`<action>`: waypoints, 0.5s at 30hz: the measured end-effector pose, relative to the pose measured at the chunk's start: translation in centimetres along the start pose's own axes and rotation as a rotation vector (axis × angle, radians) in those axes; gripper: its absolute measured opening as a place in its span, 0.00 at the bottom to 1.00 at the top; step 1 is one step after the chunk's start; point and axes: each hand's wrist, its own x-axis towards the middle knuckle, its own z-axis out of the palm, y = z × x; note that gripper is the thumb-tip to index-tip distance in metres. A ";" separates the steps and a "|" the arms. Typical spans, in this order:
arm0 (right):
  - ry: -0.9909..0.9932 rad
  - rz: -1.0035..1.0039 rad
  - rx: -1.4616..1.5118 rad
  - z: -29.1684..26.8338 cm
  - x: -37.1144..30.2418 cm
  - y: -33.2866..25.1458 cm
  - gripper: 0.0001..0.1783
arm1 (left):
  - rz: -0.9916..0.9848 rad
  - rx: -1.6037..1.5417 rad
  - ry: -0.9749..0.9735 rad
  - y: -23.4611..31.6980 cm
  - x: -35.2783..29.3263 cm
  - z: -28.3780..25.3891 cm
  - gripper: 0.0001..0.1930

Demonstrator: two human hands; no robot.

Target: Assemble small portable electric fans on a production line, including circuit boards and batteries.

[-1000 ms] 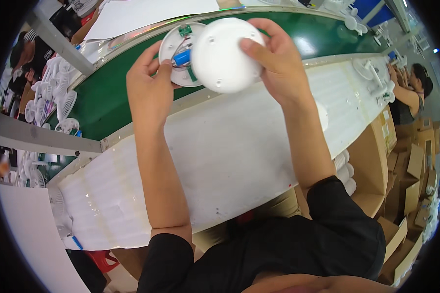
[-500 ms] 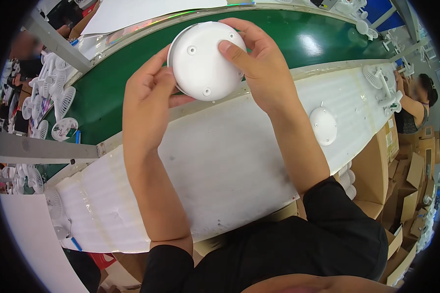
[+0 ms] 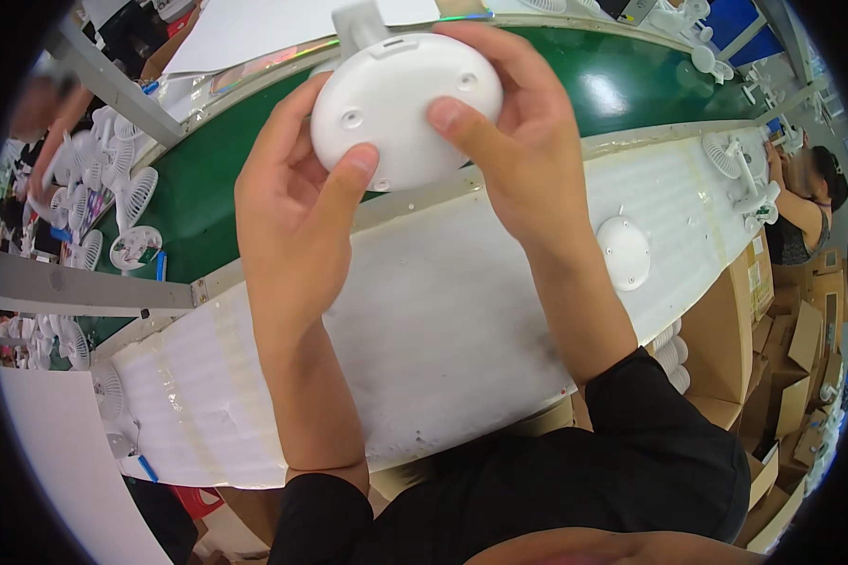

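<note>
Both hands hold up a round white fan base (image 3: pixel 405 118), its screw-holed face tilted toward me. A short white neck (image 3: pixel 358 26) sticks up beyond its far edge, beside a small slot. My left hand (image 3: pixel 297 212) grips the left side, thumb on the lower face and fingers mostly hidden behind. The right side is held by my right hand (image 3: pixel 528 160), with its thumb pressed on the face between the holes. On the white-covered bench, right of my right forearm, lies a white round cover (image 3: pixel 624 254) with small holes.
Beyond the padded bench (image 3: pixel 443 320) runs a green conveyor belt (image 3: pixel 622 80). White fans (image 3: pixel 127 193) crowd the left, near a grey metal post (image 3: pixel 94 287). At the right are a fan (image 3: pixel 740 169), a co-worker (image 3: pixel 801 202) and open cardboard boxes (image 3: pixel 716 330).
The fan base has tipped and turned, so its slot and neck now show at the far side. My left thumb has moved from the rim onto the face.
</note>
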 end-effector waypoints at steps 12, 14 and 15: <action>-0.178 -0.580 -0.137 -0.8 -0.5 -2.5 0.32 | 0.321 -0.033 0.028 2.0 -1.8 1.2 0.25; -0.190 -0.594 -0.155 -0.8 -0.6 -2.9 0.32 | 0.322 -0.052 0.032 1.9 -1.8 1.1 0.26; -0.178 -0.580 -0.173 -0.8 -0.6 -3.1 0.32 | 0.315 -0.051 0.036 1.9 -1.8 1.0 0.26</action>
